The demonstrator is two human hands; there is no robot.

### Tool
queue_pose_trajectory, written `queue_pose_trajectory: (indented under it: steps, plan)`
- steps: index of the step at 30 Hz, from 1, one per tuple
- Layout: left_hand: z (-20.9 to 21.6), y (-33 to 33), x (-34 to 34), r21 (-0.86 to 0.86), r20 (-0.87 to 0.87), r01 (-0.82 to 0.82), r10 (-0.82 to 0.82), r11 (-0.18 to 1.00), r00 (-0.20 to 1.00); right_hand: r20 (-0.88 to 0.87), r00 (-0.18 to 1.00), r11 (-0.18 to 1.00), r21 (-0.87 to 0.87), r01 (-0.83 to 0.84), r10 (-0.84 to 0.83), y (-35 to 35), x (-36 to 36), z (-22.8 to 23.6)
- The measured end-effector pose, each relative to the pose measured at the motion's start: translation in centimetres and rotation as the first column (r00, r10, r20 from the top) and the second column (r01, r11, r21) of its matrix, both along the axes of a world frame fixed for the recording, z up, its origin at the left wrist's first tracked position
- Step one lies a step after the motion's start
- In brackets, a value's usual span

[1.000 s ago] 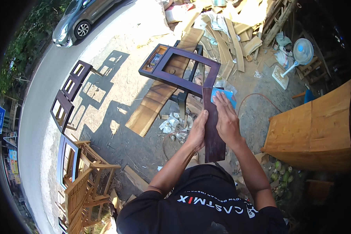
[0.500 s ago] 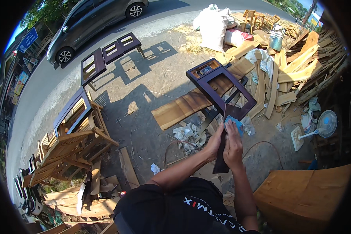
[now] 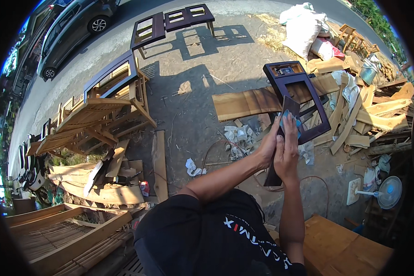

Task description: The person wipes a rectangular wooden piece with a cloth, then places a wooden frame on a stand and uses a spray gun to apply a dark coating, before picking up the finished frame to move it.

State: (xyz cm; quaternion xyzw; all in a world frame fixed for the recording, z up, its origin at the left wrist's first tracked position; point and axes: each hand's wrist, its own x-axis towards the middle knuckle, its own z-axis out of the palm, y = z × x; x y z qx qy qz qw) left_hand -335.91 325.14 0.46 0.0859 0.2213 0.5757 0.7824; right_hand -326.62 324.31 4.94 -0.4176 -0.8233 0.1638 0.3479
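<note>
Head view: right hand (image 3: 287, 154) nearly flat against blue sheet (image 3: 298, 123).

Left fingers (image 3: 272, 132) hold a dark board (image 3: 274, 175), right fingers (image 3: 288, 127) over a blue sheet (image 3: 298, 123)

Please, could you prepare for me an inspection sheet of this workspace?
Surface: dusty ground, partly in shadow.
Job's things: dark board, blue sheet; dark frame over a brown plank.
Clutter: wood scraps, crumpled white material, filled sacks.
Hands: left hand grips the dark board; right hand holds the blue sheet against it.
Cables: thin reddish cord or hose, cannot tell which.
Surroundings: grey car on the road, fan, slatted wooden furniture.
</note>
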Motion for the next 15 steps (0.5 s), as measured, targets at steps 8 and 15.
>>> queue_pose_trajectory:
  steps: [8,15]
  plan:
    - [1.3,-2.6,-0.3,0.076,0.059,-0.006,0.002,0.997,0.998,-0.030,1.000,0.999,0.035,-0.003,0.004,4.9,-1.1,0.7]
    - [1.3,1.3,-3.7,0.081,0.168,-0.193,0.178,0.978,0.970,0.029,0.998,0.998,0.008,-0.062,0.062,-4.4,-1.3,-0.9]
